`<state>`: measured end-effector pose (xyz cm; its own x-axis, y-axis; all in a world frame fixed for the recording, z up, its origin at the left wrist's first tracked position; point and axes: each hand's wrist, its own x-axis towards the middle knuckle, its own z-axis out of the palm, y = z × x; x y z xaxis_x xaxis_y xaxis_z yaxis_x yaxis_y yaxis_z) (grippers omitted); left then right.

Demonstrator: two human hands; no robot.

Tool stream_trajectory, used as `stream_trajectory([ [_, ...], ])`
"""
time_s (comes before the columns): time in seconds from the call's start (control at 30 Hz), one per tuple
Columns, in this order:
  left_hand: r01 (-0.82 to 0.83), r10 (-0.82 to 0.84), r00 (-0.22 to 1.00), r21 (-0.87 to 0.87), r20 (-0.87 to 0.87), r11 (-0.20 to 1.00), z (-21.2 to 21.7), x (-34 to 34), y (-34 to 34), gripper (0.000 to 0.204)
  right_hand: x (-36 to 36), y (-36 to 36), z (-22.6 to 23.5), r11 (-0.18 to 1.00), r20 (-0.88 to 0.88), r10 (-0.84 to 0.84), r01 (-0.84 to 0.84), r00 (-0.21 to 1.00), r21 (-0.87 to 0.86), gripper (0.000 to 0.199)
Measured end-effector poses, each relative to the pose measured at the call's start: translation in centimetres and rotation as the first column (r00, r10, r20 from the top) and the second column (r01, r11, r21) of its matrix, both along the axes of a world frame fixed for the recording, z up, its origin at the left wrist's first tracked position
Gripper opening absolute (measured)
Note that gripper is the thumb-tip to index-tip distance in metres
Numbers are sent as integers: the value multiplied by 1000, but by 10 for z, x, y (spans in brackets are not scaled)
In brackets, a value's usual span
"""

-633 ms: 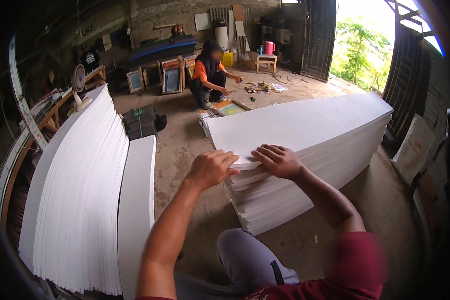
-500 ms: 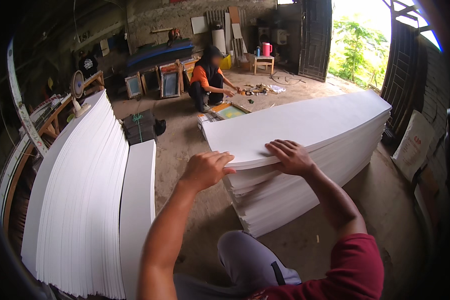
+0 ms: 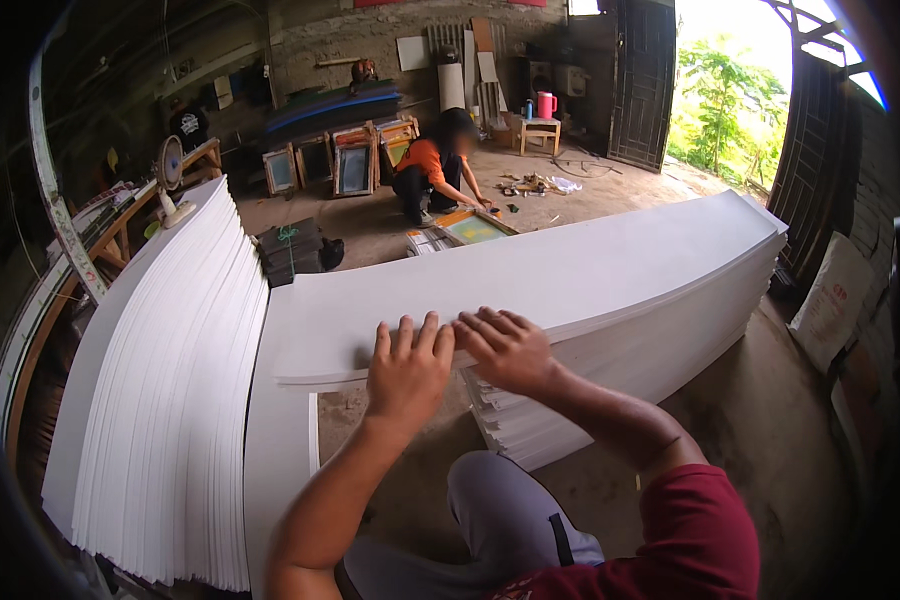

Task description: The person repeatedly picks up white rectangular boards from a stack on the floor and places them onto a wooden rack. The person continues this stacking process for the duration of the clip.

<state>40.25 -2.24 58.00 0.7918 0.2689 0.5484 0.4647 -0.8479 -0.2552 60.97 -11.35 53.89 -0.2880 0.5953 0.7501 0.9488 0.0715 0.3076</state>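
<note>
Several long white sheets (image 3: 320, 325) lie together across the top of a tall white stack (image 3: 610, 375). Their left end juts out past the stack and over a low white pile (image 3: 280, 450). At the near edge of this overhang, my left hand (image 3: 408, 370) has its fingers stretched over the top face, its thumb hidden. Close beside it on the right, my right hand (image 3: 508, 352) curls over the same edge, fingers on top. The two hands nearly touch.
A high fanned pile of white sheets (image 3: 170, 400) stands at my left, with a small fan (image 3: 170, 175) behind it. Beyond the sheets a person in orange (image 3: 432, 165) crouches by a framed screen (image 3: 475, 226). A dark bundle (image 3: 290, 250) sits on the floor.
The top sheets have shifted left, so their end reaches over the low pile. My hands have come closer together. The crouching person now reaches down to the framed screen.
</note>
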Motion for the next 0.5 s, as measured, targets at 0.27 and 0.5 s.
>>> stream_trajectory([
  [0.27,-92,110,986,-138,125,986,-35,-98,40,43,32,-31,14,907,-93,-114,65,989,-416,68],
  [0.5,-256,286,950,-212,123,943,-71,-197,50,55,105,-86,-3,933,-115,-195,148,974,-329,82],
])
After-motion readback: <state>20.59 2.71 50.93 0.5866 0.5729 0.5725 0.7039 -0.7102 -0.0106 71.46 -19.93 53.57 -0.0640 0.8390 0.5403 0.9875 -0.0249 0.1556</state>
